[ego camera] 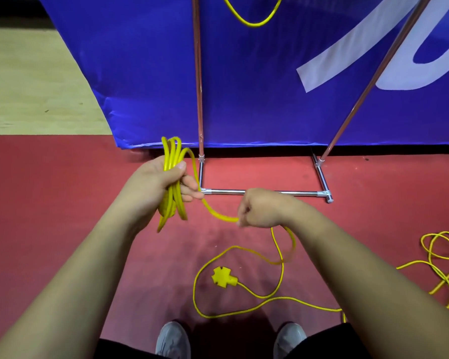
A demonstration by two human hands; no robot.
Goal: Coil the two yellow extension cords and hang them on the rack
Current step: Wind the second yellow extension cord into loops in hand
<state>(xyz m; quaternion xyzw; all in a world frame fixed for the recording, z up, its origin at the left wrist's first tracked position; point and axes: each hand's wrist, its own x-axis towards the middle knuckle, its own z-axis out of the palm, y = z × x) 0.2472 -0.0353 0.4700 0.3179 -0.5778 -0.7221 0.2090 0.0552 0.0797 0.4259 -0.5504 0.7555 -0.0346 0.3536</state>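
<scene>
the floor (62,203) underfoot was red, giving way to pale wood boards (24,73) in the upper left of the frame. a big blue fabric banner with white lettering (140,73) filled the top. in front of it stood the rack of thin shiny metal tubes (259,192), two uprights rising from a low base bar on the red floor at mid-frame.

the person's left hand (156,182), left of centre, had fingers and thumb wrapped tight round a coil of several yellow loops (174,203). the loops stuck up above the fist and hung below it. from that coil the yellow extension cord (218,215) ran in a shallow sag to the right hand (265,208), just right of centre. that hand was turned knuckles up, its fingers curled closed on the cord.

below the right hand the cord dropped to the floor and wandered in wide loose curves. a yellow cross-shaped socket block (223,278) lay flat at lower centre, ahead of a pair of grey shoes (173,338).

at the right edge lay a loose yellow tangle of cord (441,257); i could not tell whether it joined the one in hand. at the top centre a hanging yellow cord loop (254,22) dangled between the uprights, against the banner.
</scene>
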